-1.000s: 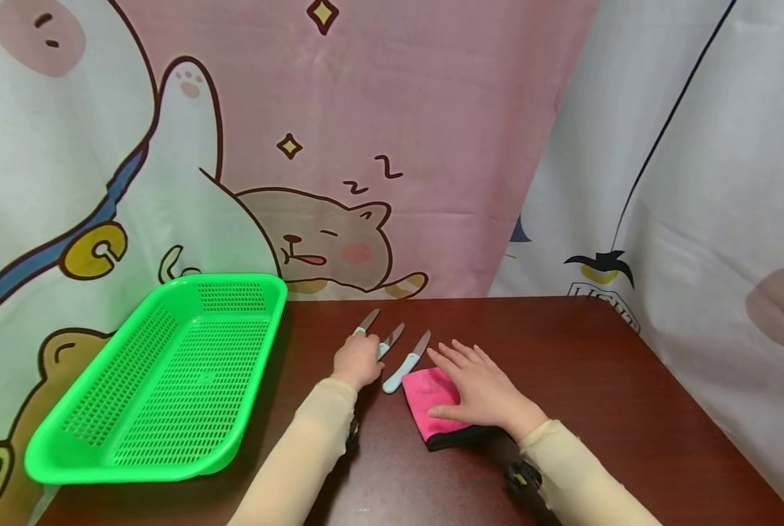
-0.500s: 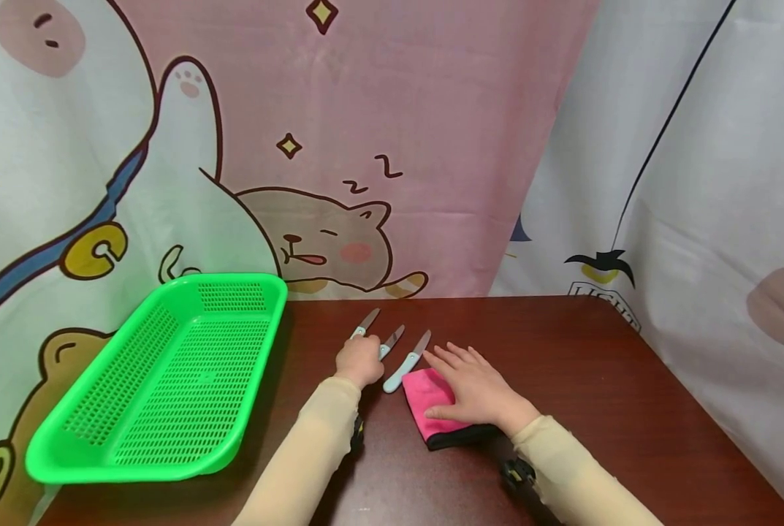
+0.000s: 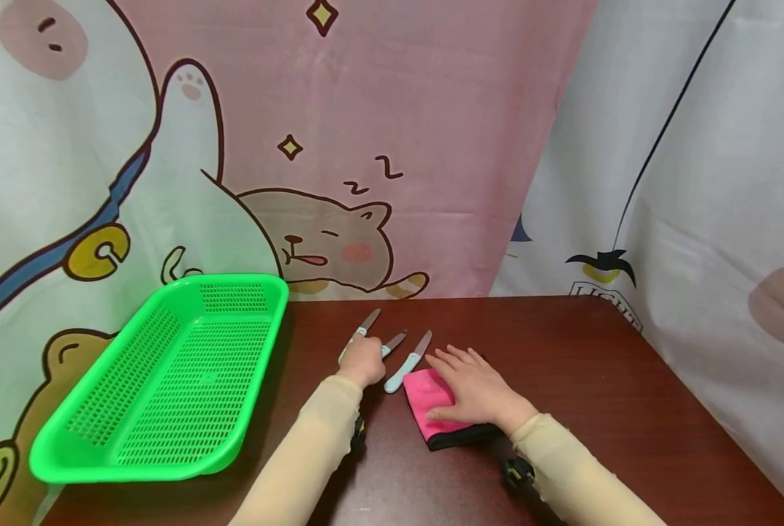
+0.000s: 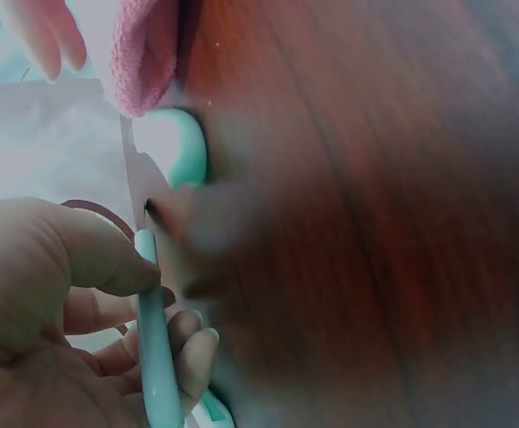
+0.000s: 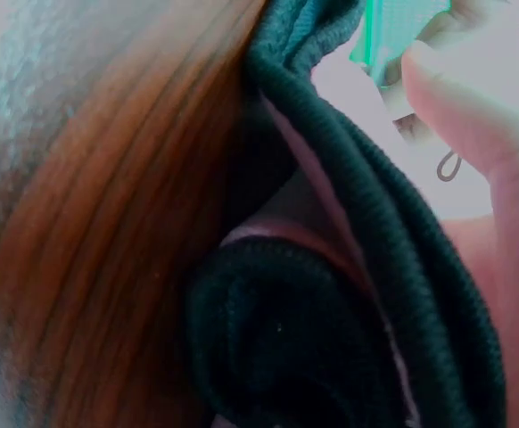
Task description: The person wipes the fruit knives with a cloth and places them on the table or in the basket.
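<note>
My left hand [image 3: 363,359] pinches the pale-handled middle knife [image 3: 394,343] between thumb and fingers; the left wrist view shows its handle [image 4: 157,348] in the grip. To the left a second knife [image 3: 369,320] lies on the table, its handle partly behind my hand. A third knife [image 3: 408,363] lies to the right, blade pointing away, beside a folded pink cloth [image 3: 424,398] with a black edge. My right hand [image 3: 480,391] rests on that cloth with its fingers extended. From the right wrist, the cloth's black edge [image 5: 393,223] shows in folded layers.
A green plastic basket [image 3: 269,351] with perforated walls stands on the left of the dark brown table [image 3: 595,409]. A printed curtain [image 3: 457,146] hangs right behind the table's far edge and along its right side.
The middle knife's blade has swung slightly to the right with my left hand. More of the left knife's handle shows now. My right hand has barely shifted on the cloth.
</note>
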### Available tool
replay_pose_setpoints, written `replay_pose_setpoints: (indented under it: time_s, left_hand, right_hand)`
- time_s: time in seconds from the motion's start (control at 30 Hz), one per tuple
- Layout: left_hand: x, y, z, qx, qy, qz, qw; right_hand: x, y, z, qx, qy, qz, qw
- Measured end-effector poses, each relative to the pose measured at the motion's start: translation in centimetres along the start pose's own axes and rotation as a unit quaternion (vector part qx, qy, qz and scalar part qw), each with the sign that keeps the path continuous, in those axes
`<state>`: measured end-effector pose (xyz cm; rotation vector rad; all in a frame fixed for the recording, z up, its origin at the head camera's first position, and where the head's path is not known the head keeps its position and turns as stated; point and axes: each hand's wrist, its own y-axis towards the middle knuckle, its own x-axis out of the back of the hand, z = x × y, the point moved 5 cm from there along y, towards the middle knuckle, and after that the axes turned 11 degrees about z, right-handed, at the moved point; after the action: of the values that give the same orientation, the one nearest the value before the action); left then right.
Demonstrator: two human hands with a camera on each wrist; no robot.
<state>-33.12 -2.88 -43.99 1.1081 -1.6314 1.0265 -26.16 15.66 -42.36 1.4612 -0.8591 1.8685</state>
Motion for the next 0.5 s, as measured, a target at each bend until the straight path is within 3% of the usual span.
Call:
replay_pose_setpoints:
  time_s: [0.3,0.5]
  left_hand:
    - [0.18,-0.44,-0.35,-0.023,-0.054,-0.014,0.9981]
    - [0.45,-0.79,-0.88,-0.048,-0.108,-0.034,0.9924]
  right_hand:
    - [-0.51,0.42,0.0,0.008,-0.007,0.012,0.9999]
    - [-0.89,0.57,0.03,0.015,-0.013,0.011,0.9997]
